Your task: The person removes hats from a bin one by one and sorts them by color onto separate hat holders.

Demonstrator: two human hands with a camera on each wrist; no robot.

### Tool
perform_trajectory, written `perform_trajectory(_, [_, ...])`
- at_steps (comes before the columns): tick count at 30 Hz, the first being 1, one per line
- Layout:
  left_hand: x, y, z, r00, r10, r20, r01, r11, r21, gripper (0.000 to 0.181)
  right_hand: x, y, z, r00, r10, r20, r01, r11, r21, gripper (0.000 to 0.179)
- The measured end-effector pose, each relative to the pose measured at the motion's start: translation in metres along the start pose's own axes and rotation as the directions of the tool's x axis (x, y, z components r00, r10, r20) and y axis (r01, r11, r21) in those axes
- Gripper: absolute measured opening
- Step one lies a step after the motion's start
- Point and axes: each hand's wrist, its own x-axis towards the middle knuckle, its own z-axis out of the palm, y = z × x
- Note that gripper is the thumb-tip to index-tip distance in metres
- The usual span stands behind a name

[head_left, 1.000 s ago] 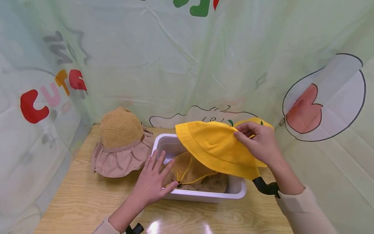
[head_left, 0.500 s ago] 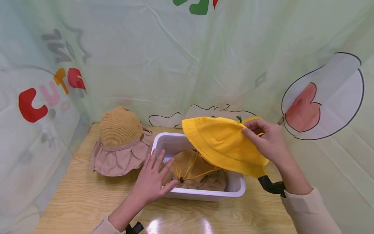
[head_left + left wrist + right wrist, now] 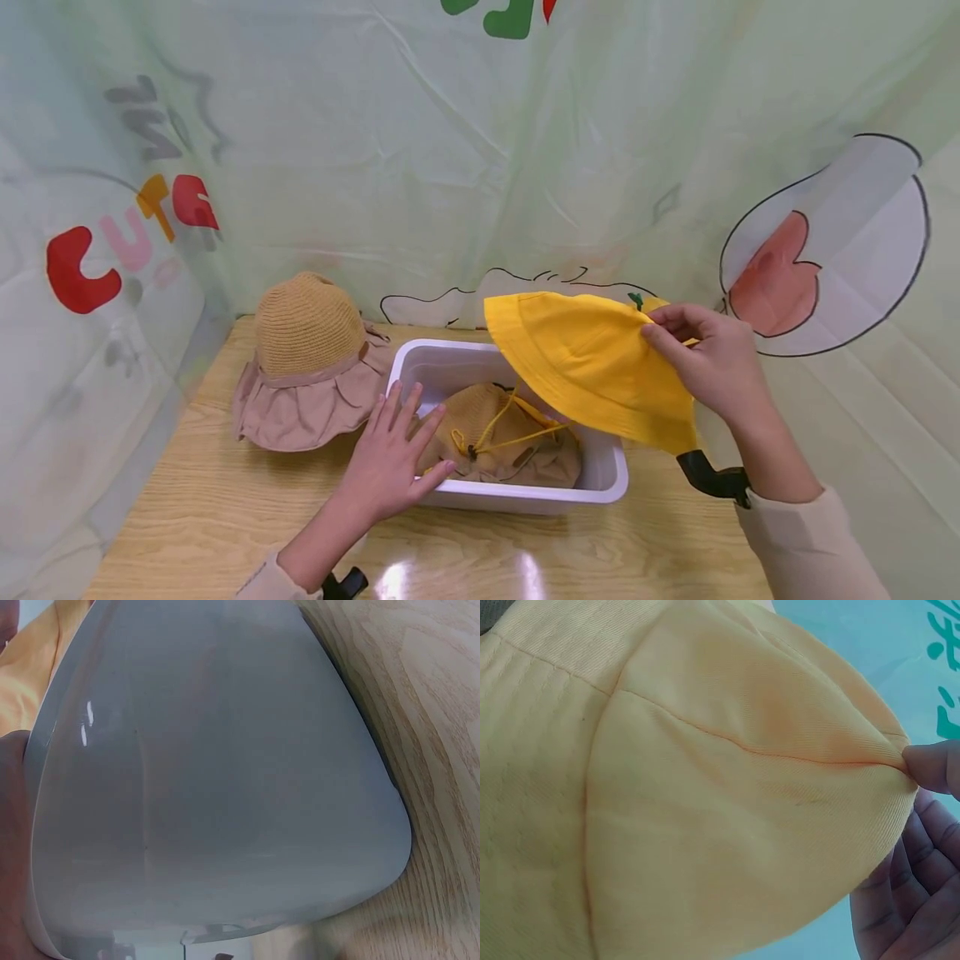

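In the head view, my right hand (image 3: 712,358) pinches the crown of a yellow bucket hat (image 3: 592,367) with a small green sprout on top. The hat hangs tilted over the right part of a white plastic bin (image 3: 517,497). Its yellow cord with a dark toggle trails down onto a tan sun hat (image 3: 487,425) lying inside the bin. My left hand (image 3: 390,458) rests with spread fingers on the bin's left front corner. The right wrist view shows thumb and fingers gathering the cloth at the crown (image 3: 780,795).
Left of the bin, another straw-coloured sun hat (image 3: 307,333) with a ruffled brim stands on the wooden table (image 3: 225,517). Another bit of yellow cloth (image 3: 657,305) shows behind the held hat, mostly hidden. A printed curtain (image 3: 450,183) hangs around the back and sides.
My right hand has moved right with the yellow bucket hat, baring more of the bin and the sun hat inside. My left hand has stayed on the bin.
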Motion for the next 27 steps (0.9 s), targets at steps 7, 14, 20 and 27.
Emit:
perform_trajectory(7, [0.000, -0.001, 0.000, 1.000, -0.006, 0.005, 0.006, 1.000, -0.003, 0.074, 0.001, 0.005, -0.007, 0.999, 0.013, -0.033, -0.013, 1.000, 0.006, 0.021])
perform_trajectory(14, [0.000, -0.001, 0.000, 1.000, -0.003, 0.003, 0.003, 1.000, -0.001, 0.075, 0.002, 0.010, -0.014, 0.998, 0.024, -0.058, -0.024, 1.000, -0.004, 0.021])
perform_trajectory(20, [0.000, -0.001, 0.000, 1.000, -0.003, 0.012, 0.003, 1.000, -0.003, 0.074, 0.002, 0.014, -0.021, 0.998, 0.046, -0.048, -0.048, 0.998, -0.042, 0.023])
perform_trajectory(27, [0.000, -0.001, 0.000, 1.000, -0.002, 0.007, 0.002, 1.000, -0.003, 0.074, 0.002, 0.019, -0.024, 0.996, 0.047, -0.071, -0.049, 0.999, -0.024, 0.023])
